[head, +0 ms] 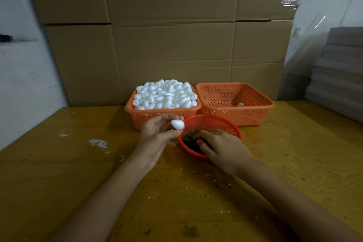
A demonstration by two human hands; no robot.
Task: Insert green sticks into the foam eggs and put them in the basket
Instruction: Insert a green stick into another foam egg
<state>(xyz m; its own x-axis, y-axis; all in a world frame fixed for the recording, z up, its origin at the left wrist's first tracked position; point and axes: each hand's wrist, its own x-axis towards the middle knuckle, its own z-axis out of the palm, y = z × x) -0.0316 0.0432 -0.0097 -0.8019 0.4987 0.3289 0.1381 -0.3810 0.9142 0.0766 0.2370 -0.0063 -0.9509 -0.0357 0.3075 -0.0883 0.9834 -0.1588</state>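
We get a dim, warm picture, lit softly from overhead. The foam egg (177, 124) held in the left hand (155, 137) and the heaped eggs (165, 94) beyond it burn out to flat white. Soft shadows lie on the table (78, 163) under both forearms (110, 192). Far beyond the right hand (224, 147), cardboard (167, 25) edges bow outward; the forearms nearest us blur.

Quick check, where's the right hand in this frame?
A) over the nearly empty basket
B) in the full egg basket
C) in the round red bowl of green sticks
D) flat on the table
C: the right hand has its fingers down among the green sticks inside the round red bowl, while the left hand holds a foam egg beside it.
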